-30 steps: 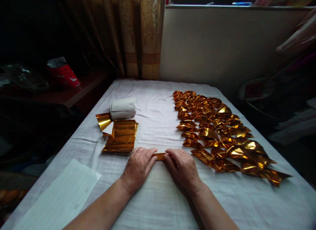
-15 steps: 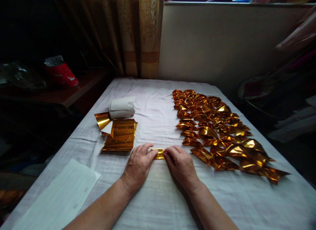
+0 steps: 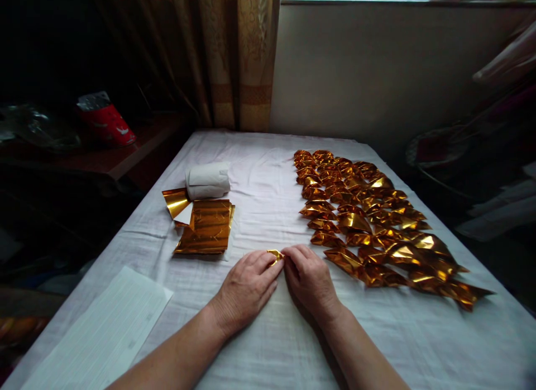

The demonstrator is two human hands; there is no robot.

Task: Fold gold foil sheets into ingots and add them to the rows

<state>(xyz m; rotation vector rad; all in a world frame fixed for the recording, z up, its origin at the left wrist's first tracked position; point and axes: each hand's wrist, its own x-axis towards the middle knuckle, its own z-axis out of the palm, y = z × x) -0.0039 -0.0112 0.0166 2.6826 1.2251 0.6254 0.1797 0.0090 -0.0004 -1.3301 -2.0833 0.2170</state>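
Observation:
Between my two hands, at the front middle of the white-covered table, is a small folded piece of gold foil paper [image 3: 274, 256]. My left hand [image 3: 248, 286] is closed over its left part and hides most of it. The fingertips of my right hand [image 3: 310, 278] pinch its right end. To the left lies a stack of gold foil paper sheets [image 3: 207, 228], with one curled sheet [image 3: 176, 204] at its upper left corner. Several rows of folded gold foil pieces [image 3: 352, 222] cover the right side.
A white paper roll [image 3: 208, 180] lies behind the stack. A white lined sheet [image 3: 100, 328] is at the front left of the tablecloth [image 3: 259, 172]. Beyond the left edge, a red container [image 3: 109, 124] stands on a dark wooden surface. A curtain [image 3: 234, 60] hangs at the back.
My left hand has slid right, close against my right hand, and now covers more of the folded foil paper. The right hand stays nearly in place. The view has shifted slightly.

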